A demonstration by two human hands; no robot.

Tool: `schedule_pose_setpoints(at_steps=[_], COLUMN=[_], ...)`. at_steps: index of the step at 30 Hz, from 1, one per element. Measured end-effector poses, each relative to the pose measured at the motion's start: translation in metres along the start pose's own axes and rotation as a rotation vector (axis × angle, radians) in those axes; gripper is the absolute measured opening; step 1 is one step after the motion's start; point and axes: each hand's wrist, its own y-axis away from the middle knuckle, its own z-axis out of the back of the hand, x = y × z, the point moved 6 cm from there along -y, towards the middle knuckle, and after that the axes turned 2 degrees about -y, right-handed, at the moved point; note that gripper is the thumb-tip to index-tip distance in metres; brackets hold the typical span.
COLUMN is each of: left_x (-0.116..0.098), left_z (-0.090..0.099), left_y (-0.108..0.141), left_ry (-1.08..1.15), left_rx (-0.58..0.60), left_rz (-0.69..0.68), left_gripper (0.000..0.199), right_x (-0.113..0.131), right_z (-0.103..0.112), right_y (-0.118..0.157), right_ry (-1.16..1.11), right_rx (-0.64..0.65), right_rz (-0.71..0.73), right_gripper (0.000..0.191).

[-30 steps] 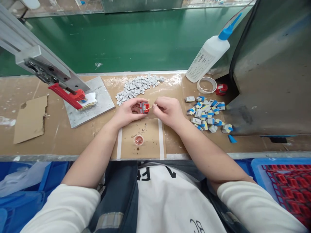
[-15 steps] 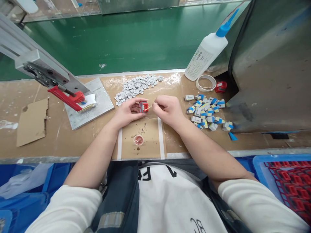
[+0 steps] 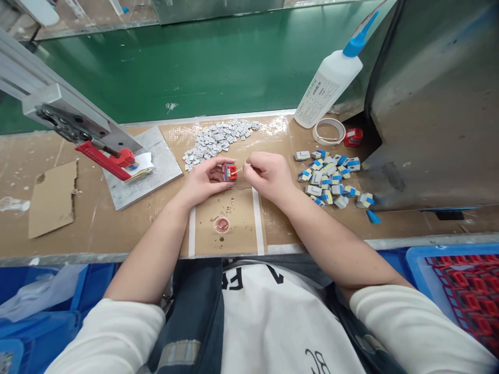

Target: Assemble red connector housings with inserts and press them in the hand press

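Note:
Over the middle of the cardboard-covered bench, my left hand [image 3: 203, 180] grips a small red and grey part [image 3: 230, 172] between thumb and fingers. My right hand [image 3: 268, 174] pinches a thin pale stick [image 3: 239, 170], whose tip meets the red face of that part. Below them on the bench lies a small round dish of reddish liquid [image 3: 222, 224], with drops around it. Behind my left hand is a spread pile of small grey pieces [image 3: 218, 141]. Right of my right hand sits a heap of grey blocks with blue and yellow sides [image 3: 329, 176].
A toggle clamp with a red handle [image 3: 103, 160] stands over a grey plate [image 3: 163, 161] at left, near a cardboard piece [image 3: 53, 200]. At right are a white bottle [image 3: 327, 88], a tape roll [image 3: 316, 136], a red part [image 3: 353, 137] and a crate of red parts [image 3: 413, 259].
The stick's tip has shifted slightly left and lower against the red face. Both hands keep nearly the same place and grip, while the whole view has moved slightly.

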Motion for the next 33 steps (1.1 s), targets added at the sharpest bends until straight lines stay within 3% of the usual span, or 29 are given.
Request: schedule_pose_setpoints(at_steps=[6, 11, 13, 15, 18, 20, 23, 25, 27, 31, 33], left_x=[-0.003, -0.001, 0.002, 0.004, 0.006, 0.006, 0.005, 0.005, 0.006, 0.009, 0.007], left_z=[0.000, 0.002, 0.005, 0.010, 0.018, 0.021, 0.022, 0.022, 0.021, 0.020, 0.020], left_y=[0.000, -0.003, -0.005, -0.008, -0.010, -0.010, -0.010, -0.010, -0.010, -0.012, -0.012], left_ry=[0.021, 0.063, 0.099, 0.127, 0.140, 0.145, 0.149, 0.149, 0.148, 0.176, 0.189], left_rx=[-0.002, -0.037, -0.064, -0.101, -0.159, -0.178, -0.184, -0.182, -0.180, -0.213, -0.226], left_rz=[0.000, -0.008, -0.014, -0.036, -0.047, -0.029, -0.018, -0.025, -0.030, -0.029, -0.033], left_gripper=[0.064, 0.062, 0.062, 0.063, 0.066, 0.068, 0.071, 0.072, 0.072, 0.082, 0.081], right_x=[-0.002, 0.008, 0.021, 0.039, 0.058, 0.064, 0.066, 0.062, 0.046, -0.023, -0.058], right_z=[-0.001, 0.009, 0.004, -0.011, -0.035, -0.046, -0.047, -0.033, -0.008, 0.069, 0.093], right_y=[-0.001, 0.000, 0.003, 0.013, 0.031, 0.036, 0.034, 0.029, 0.021, 0.005, 0.003], right_ry=[-0.034, -0.137, -0.225, -0.265, -0.098, 0.090, 0.306, 0.375, 0.429, 0.689, 0.783], right_rx=[0.018, -0.005, 0.144, 0.418, 0.747, 0.849, 0.896, 0.875, 0.770, 0.394, 0.401], right_rz=[-0.016, 0.056, 0.143, 0.259, 0.371, 0.384, 0.333, 0.247, 0.098, -0.302, -0.412], right_gripper=[0.034, 0.036, 0.036, 0.036, 0.034, 0.035, 0.049, 0.058, 0.056, 0.034, 0.030])
